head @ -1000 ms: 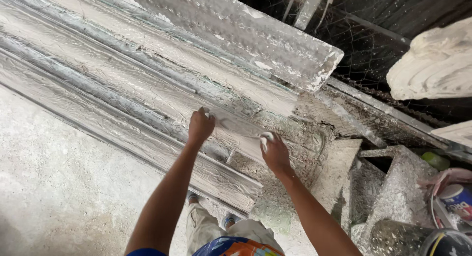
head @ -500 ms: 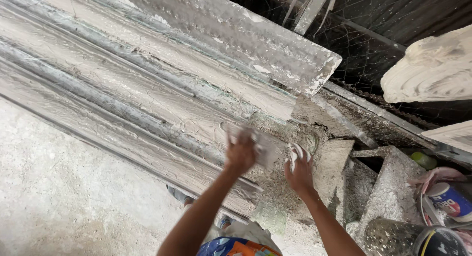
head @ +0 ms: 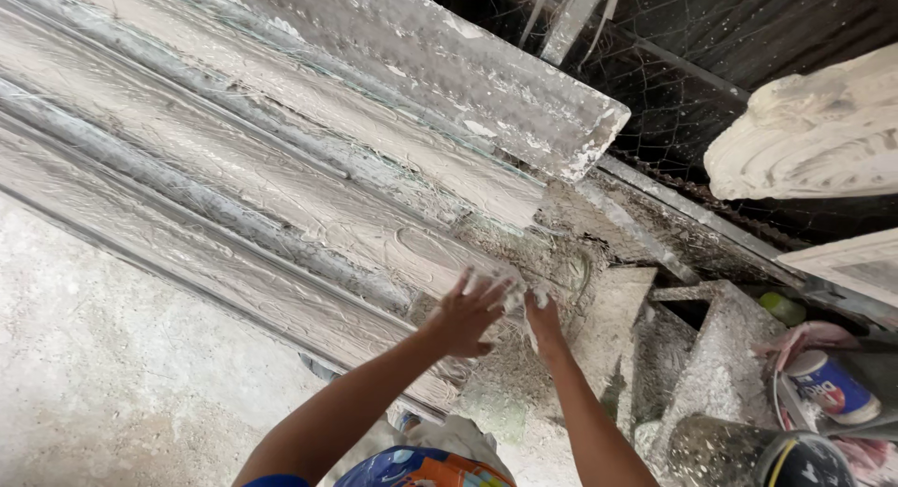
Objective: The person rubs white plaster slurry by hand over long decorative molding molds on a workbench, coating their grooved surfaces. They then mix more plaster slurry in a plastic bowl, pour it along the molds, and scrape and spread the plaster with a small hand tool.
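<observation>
Wet white plaster coats the long ribbed moulding slab (head: 281,169), which lies slanting across the view, and both hands work at its near end. The left hand (head: 468,311) lies with fingers spread, palm down on the plaster surface; the right hand (head: 543,314) is just beside it, almost touching, its plaster-smeared fingers bent at the slab's end — whether they pinch anything I cannot tell. Neither hand is closed around a tool.

The step in hand looks like pressing and smoothing fibre-laced plaster by hand at the slab's end. A next move would call for even, light pressure along the ridges, so the grooves keep their shape.

The slab's end edge is ragged, dropping to a crusted frame and wire mesh (head: 673,103) — little room there. To the right stand a white carved casting (head: 814,141), a plastic jar (head: 832,386) and a dark bucket (head: 748,454), well apart from the hands. Open room lies leftward, along the slab.
</observation>
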